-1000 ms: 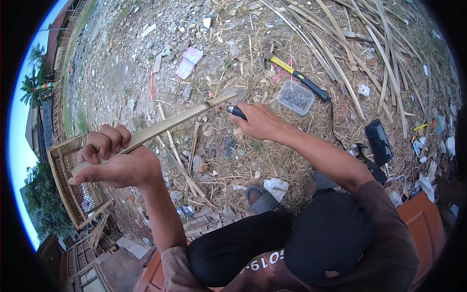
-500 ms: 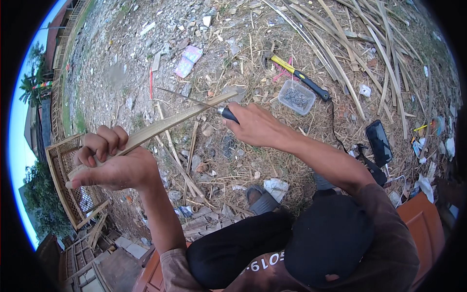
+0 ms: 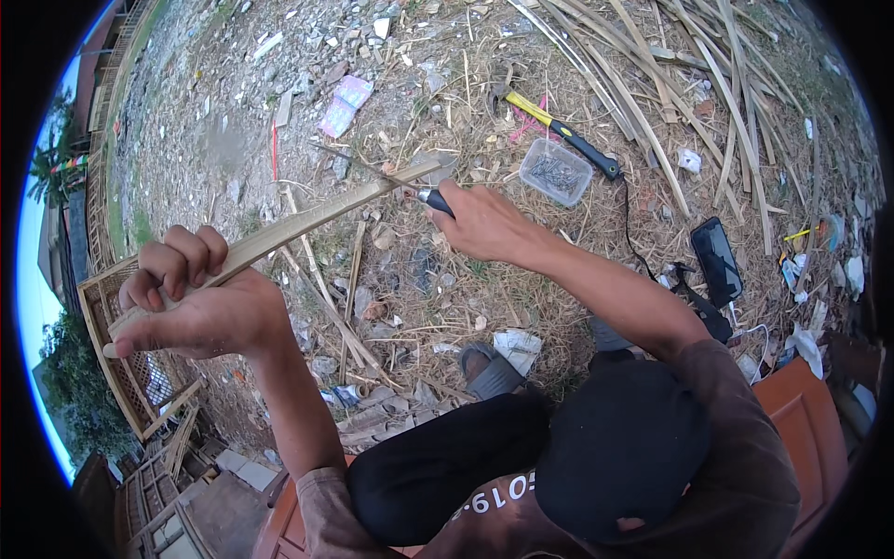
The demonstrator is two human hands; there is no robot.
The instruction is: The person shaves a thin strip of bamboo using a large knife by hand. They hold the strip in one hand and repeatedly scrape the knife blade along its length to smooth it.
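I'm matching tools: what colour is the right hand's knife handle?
Black; the knife handle shows best in the head view.

Count from my side: hands, two, my left (image 3: 209, 307) and my right (image 3: 480, 219). Wooden strip (image 3: 307, 216) in my left: one. Knife (image 3: 435, 200) in my right: one. Claw hammer (image 3: 559, 129): one. Clear plastic box (image 3: 580, 185): one; nails (image 3: 557, 172) inside, too many and too small for me to count. Smartphone (image 3: 717, 261): one. Grey sandals (image 3: 496, 377): two. Black cap (image 3: 624, 452): one. Lattice panel (image 3: 110, 373): one.
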